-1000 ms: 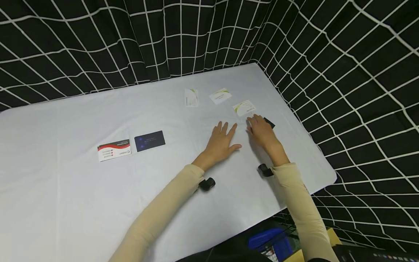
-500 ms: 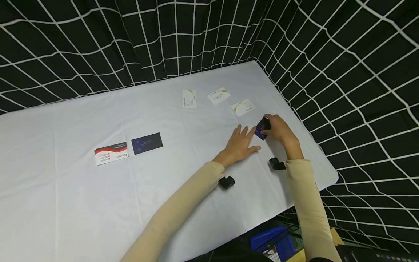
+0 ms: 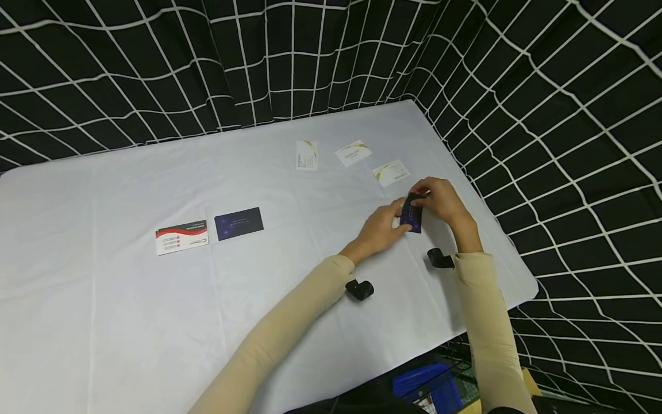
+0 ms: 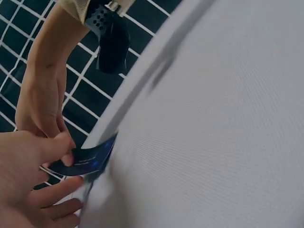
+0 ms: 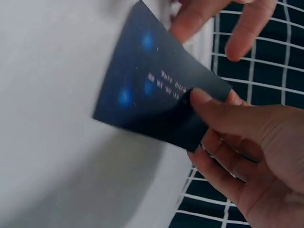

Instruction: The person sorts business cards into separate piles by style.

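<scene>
A dark blue business card [image 3: 412,218] is held up near the right end of the table. My right hand [image 3: 443,201] pinches it at one end, the thumb lying on its printed face in the right wrist view and the fingers behind. My left hand [image 3: 379,231] is at the card's left side, its fingertips right at the edge. In the left wrist view the left thumb and fingers [image 4: 59,190] are spread around the card, and the right hand [image 4: 45,104] lies beyond. Pale blue spots and small print show on the card's face [image 5: 142,90].
Three white-and-green cards, including a middle one [image 3: 353,153], lie toward the back of the white table [image 3: 279,322]. Farther left are another dark blue card [image 3: 239,223] and a red, white and black card [image 3: 182,237]. Black cloth with white netting [image 3: 569,144] borders the back and right.
My right hand has picked the dark blue card up from the table and turned it upright. My left hand has moved right, from lying flat on the cloth to the card's edge.
</scene>
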The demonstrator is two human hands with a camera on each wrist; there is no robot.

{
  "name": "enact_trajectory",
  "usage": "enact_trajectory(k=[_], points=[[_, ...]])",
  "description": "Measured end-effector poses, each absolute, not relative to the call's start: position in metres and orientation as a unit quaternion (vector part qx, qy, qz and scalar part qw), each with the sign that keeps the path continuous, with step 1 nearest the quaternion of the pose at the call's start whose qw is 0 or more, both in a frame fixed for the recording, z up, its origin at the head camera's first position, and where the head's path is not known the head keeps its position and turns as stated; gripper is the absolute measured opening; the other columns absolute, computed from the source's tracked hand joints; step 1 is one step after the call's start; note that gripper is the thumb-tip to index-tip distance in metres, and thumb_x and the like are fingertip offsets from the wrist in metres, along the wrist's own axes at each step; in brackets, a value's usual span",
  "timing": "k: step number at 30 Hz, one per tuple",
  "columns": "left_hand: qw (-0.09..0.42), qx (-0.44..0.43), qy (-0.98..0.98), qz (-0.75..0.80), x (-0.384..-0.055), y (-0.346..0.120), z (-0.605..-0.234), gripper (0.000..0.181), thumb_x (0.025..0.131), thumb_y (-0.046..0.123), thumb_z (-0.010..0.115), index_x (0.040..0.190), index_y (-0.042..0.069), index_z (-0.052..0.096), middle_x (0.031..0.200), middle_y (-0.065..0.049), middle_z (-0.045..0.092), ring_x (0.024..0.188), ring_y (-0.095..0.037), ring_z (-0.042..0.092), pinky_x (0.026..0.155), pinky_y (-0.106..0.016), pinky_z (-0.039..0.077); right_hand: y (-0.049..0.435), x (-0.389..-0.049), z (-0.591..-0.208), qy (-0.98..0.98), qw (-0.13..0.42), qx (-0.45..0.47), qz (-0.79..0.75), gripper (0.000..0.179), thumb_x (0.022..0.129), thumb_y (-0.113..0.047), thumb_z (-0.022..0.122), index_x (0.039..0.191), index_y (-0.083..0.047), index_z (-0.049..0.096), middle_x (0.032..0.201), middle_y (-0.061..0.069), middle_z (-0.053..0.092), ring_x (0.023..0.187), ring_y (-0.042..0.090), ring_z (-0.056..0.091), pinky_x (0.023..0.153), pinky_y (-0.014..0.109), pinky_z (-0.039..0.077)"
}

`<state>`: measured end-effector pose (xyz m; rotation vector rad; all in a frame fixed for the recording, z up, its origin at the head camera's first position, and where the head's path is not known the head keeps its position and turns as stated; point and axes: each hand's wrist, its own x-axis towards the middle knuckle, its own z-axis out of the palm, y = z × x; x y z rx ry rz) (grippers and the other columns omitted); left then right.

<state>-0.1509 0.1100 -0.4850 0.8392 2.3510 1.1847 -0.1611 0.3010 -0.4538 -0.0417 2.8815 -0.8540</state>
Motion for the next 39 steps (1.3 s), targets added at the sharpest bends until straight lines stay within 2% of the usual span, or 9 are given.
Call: enact_trajectory(k=[3,6,10,13,16,19,22,30,39], points=[[0.176,0.226,0.800,0.528,-0.158,0.106,-0.485,0.062,0.091,0.015,0.071,0.145,0.006,0.044,0.115,-0.013,0.066,0.100,-0.019,0.066,0.085,-0.023,0.050,0.297,-0.168,-0.448,0.950,0.031,-0.028,-0.309,0.019,0.084,0.000,0.074,0.101,0.007,0.067,0.097,0.025,0.067,0.094,0.039,0.065,0.079,0.042,0.051],[0.156,0.144,0.766,0.607,-0.166,0.100,-0.485,0.052,0.085,0.004,0.075,0.133,0.002,0.055,0.099,-0.015,0.068,0.074,-0.016,0.066,0.063,-0.019,0.050,0.291,-0.175,-0.447,0.943,0.013,-0.018,-0.333,0.023,0.087,-0.008,0.075,0.103,0.006,0.067,0.095,0.023,0.067,0.093,0.037,0.065,0.075,0.027,0.049],[0.142,0.073,0.727,0.667,-0.176,0.087,-0.488,0.039,0.083,-0.006,0.074,0.119,-0.003,0.061,0.076,-0.018,0.066,0.052,-0.022,0.063,0.048,-0.027,0.052,0.279,-0.184,-0.454,0.930,0.013,0.019,-0.367,0.028,0.087,-0.015,0.076,0.104,0.005,0.066,0.092,0.019,0.066,0.086,0.025,0.064,0.066,0.014,0.043],[0.127,0.060,0.740,0.657,-0.183,0.076,-0.489,0.040,0.085,-0.003,0.072,0.122,0.000,0.058,0.077,-0.016,0.065,0.045,-0.025,0.062,0.043,-0.030,0.051,0.267,-0.190,-0.460,0.914,0.030,0.034,-0.402,0.031,0.086,-0.014,0.077,0.106,0.006,0.066,0.091,0.015,0.064,0.076,0.009,0.063,0.061,0.015,0.047],[0.092,0.065,0.793,0.598,-0.188,0.064,-0.490,0.043,0.086,0.003,0.073,0.126,0.005,0.057,0.089,-0.014,0.069,0.052,-0.023,0.064,0.047,-0.027,0.050,0.255,-0.195,-0.465,0.898,0.047,0.040,-0.436,0.033,0.085,-0.014,0.077,0.110,0.006,0.065,0.090,0.012,0.063,0.068,0.000,0.061,0.059,0.020,0.051],[0.068,0.076,0.837,0.538,-0.193,0.052,-0.489,0.043,0.086,0.008,0.075,0.125,0.008,0.060,0.101,-0.014,0.072,0.074,-0.022,0.070,0.064,-0.027,0.053,0.243,-0.196,-0.469,0.885,0.061,0.046,-0.459,0.038,0.086,-0.013,0.076,0.116,0.005,0.062,0.090,0.011,0.062,0.064,-0.001,0.061,0.060,0.024,0.052],[0.060,0.091,0.861,0.497,-0.196,0.039,-0.488,0.041,0.084,0.010,0.077,0.123,0.007,0.063,0.107,-0.015,0.071,0.096,-0.023,0.068,0.079,-0.032,0.053,0.229,-0.195,-0.472,0.885,0.070,0.047,-0.458,0.040,0.088,-0.013,0.075,0.121,0.004,0.060,0.089,0.011,0.062,0.062,0.000,0.060,0.059,0.023,0.050],[0.056,0.103,0.915,0.385,-0.207,0.005,-0.478,0.039,0.086,0.020,0.076,0.121,0.007,0.064,0.114,-0.012,0.070,0.103,-0.029,0.066,0.081,-0.042,0.053,0.189,-0.207,-0.476,0.892,0.066,0.016,-0.447,0.032,0.086,-0.011,0.075,0.112,0.005,0.066,0.084,0.012,0.064,0.057,0.004,0.061,0.052,0.017,0.045],[0.057,0.089,0.940,0.325,-0.216,-0.031,-0.473,0.038,0.087,0.023,0.075,0.121,0.008,0.064,0.105,-0.013,0.070,0.091,-0.028,0.066,0.073,-0.041,0.051,0.147,-0.220,-0.477,0.897,0.065,-0.015,-0.437,0.030,0.086,-0.011,0.076,0.110,0.004,0.067,0.081,0.011,0.064,0.056,0.018,0.066,0.047,0.018,0.042]])
